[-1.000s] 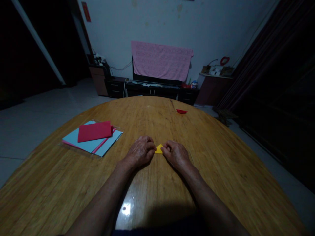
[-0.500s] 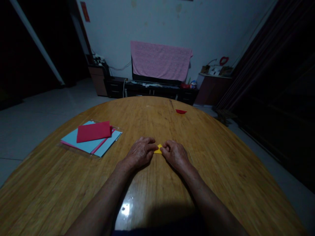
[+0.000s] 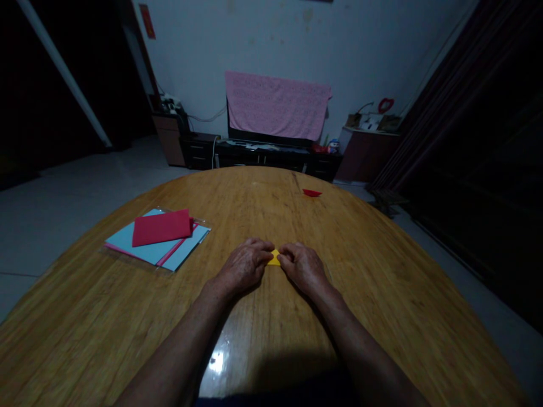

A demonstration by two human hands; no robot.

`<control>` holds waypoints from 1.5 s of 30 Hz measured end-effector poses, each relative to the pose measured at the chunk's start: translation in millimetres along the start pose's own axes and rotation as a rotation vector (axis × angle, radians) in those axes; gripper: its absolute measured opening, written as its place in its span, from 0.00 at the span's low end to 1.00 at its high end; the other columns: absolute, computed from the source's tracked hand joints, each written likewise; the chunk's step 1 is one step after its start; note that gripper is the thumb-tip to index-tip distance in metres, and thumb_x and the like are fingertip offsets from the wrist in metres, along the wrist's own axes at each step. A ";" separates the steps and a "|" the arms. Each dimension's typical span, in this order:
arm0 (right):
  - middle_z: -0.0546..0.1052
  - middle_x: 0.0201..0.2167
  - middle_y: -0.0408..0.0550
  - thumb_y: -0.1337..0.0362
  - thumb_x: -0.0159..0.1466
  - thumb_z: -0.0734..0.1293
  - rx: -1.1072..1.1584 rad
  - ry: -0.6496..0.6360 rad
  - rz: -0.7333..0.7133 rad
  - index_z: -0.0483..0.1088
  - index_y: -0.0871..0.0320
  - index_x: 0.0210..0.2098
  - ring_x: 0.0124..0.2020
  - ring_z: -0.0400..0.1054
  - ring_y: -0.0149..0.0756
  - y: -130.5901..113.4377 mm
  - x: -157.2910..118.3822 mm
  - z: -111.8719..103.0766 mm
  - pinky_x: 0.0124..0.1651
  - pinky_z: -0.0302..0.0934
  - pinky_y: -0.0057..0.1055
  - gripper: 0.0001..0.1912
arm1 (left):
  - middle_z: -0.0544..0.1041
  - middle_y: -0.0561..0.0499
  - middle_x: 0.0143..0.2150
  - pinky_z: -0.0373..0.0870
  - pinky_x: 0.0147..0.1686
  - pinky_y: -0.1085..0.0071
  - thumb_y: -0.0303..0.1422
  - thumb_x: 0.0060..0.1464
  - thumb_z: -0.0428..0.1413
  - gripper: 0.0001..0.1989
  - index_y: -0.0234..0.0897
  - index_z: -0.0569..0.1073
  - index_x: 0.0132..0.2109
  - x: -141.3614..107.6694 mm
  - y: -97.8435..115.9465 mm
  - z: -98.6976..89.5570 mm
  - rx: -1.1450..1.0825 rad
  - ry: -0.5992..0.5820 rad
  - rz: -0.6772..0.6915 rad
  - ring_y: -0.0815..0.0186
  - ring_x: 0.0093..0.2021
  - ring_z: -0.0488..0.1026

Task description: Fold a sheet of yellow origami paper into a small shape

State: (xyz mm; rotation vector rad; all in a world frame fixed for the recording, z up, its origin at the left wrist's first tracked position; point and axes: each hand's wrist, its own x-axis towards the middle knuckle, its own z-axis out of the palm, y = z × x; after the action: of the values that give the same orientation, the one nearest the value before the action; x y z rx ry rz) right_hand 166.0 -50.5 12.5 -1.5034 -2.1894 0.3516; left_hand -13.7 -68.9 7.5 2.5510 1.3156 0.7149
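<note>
A small piece of yellow paper [image 3: 274,258] lies on the round wooden table [image 3: 263,209], between my two hands. My left hand [image 3: 250,262] grips its left side with thumb and fingers pressed together. On the right side, my right hand [image 3: 302,264] pinches the paper between curled fingers and thumb. Only the middle part of the yellow paper shows; my fingers cover its ends.
At the left of the table, a folded red paper [image 3: 162,228] rests on light blue sheets [image 3: 176,258] in a clear sleeve. A small red folded paper [image 3: 311,193] sits near the far edge. Beyond stands a screen covered by a pink cloth [image 3: 278,104].
The fingers of my left hand have shifted slightly right along the top of the yellow paper. My right hand has barely moved. The other papers are where they were.
</note>
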 end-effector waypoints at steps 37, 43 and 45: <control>0.75 0.30 0.46 0.69 0.57 0.65 0.305 -0.054 -0.051 0.75 0.58 0.29 0.33 0.69 0.32 38.3 1.9 -17.8 0.37 0.60 0.28 0.06 | 0.75 0.49 0.50 0.65 0.50 0.62 0.29 0.58 0.48 0.14 0.39 0.76 0.46 0.3 -3.9 11.8 0.005 0.009 -0.052 0.60 0.51 0.69; 0.72 0.31 0.46 0.70 0.53 0.67 0.344 -0.160 -0.120 0.75 0.59 0.28 0.31 0.67 0.30 38.8 -1.0 -21.7 0.35 0.60 0.27 0.04 | 0.75 0.49 0.51 0.65 0.51 0.61 0.29 0.59 0.47 0.15 0.39 0.76 0.47 1.7 -2.7 9.8 0.017 0.006 -0.060 0.60 0.51 0.69; 0.72 0.30 0.46 0.69 0.54 0.68 0.327 -0.147 -0.128 0.74 0.59 0.26 0.31 0.66 0.30 37.4 -1.0 -19.9 0.34 0.60 0.27 0.03 | 0.76 0.49 0.50 0.65 0.51 0.61 0.29 0.59 0.47 0.15 0.39 0.76 0.46 1.8 -2.5 9.7 0.021 0.001 -0.061 0.61 0.50 0.69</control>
State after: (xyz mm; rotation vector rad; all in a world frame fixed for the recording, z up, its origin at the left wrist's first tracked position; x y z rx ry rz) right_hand 206.6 -38.6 12.4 -1.1874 -2.1951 0.7569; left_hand -9.8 -65.4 -1.2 2.5148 1.4015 0.6948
